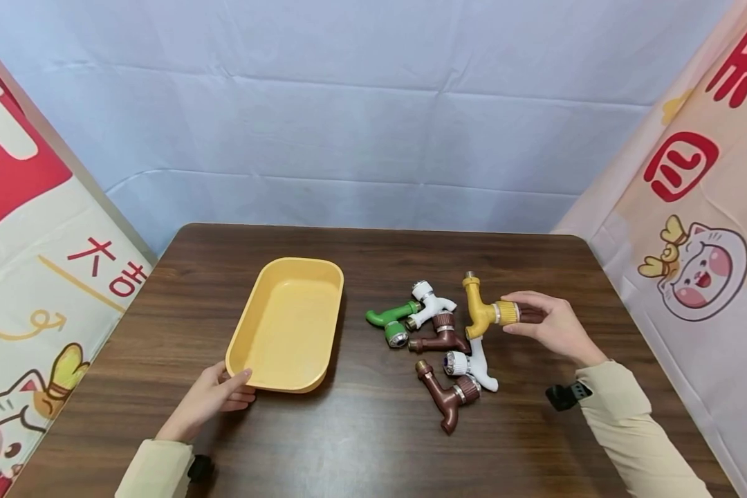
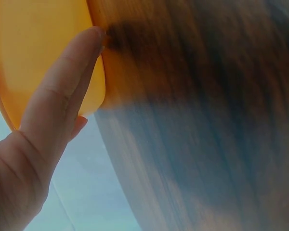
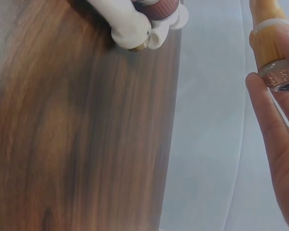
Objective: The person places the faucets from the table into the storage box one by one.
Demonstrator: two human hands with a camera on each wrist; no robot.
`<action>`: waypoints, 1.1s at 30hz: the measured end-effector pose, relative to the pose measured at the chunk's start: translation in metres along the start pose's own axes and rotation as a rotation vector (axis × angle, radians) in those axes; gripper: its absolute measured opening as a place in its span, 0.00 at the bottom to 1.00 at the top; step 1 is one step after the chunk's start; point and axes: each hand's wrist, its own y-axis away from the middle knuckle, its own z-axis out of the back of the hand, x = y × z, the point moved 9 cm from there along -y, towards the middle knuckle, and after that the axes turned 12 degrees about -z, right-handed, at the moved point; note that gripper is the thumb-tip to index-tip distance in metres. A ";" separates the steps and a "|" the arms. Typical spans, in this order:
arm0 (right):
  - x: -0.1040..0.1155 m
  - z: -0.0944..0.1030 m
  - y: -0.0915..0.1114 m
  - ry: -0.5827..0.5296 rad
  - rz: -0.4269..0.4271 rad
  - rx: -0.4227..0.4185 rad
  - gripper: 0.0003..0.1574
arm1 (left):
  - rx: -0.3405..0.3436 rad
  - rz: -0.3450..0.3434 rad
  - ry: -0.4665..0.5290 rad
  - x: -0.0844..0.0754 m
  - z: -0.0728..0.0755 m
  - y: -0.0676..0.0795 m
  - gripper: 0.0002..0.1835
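My right hand (image 1: 554, 325) pinches a yellow tap (image 1: 482, 315) by its ribbed knob, with thumb and fingertips on either side. In the right wrist view the knob's silver-ringed end (image 3: 282, 76) shows between the fingers. The tap's spout overlaps a white tap (image 1: 478, 363) in the head view. At the near left corner of a yellow plastic tray (image 1: 286, 325), my left hand (image 1: 214, 395) grips the rim, thumb over the edge and fingers curled at the outside. Nothing lies in the tray.
Between tray and right hand lie a green tap (image 1: 387, 317), another white tap (image 1: 432, 304) and a brown tap (image 1: 443, 341), close together. A second brown tap (image 1: 446, 398) lies nearer me. Cloth (image 1: 361, 124) hangs behind the dark wooden table (image 1: 361, 449), with printed banners at both sides.
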 end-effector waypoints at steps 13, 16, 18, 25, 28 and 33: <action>0.016 -0.015 -0.001 -0.064 0.035 0.008 0.28 | -0.003 0.003 -0.002 -0.001 0.001 -0.001 0.25; 0.019 -0.020 -0.001 -0.069 0.051 0.011 0.28 | -0.002 -0.002 -0.004 -0.002 0.000 -0.002 0.25; 0.020 -0.021 -0.002 -0.076 0.064 0.010 0.28 | 0.000 -0.007 -0.007 -0.002 0.000 -0.002 0.25; 0.031 -0.025 -0.001 -0.084 0.111 0.007 0.29 | -0.001 -0.002 -0.004 0.000 0.000 -0.002 0.25; 0.046 -0.025 0.004 -0.067 0.119 0.003 0.28 | 0.000 -0.002 -0.002 0.000 0.000 -0.002 0.25; 0.068 -0.025 0.009 -0.014 0.130 -0.017 0.27 | 0.002 -0.006 -0.001 0.001 0.000 -0.002 0.26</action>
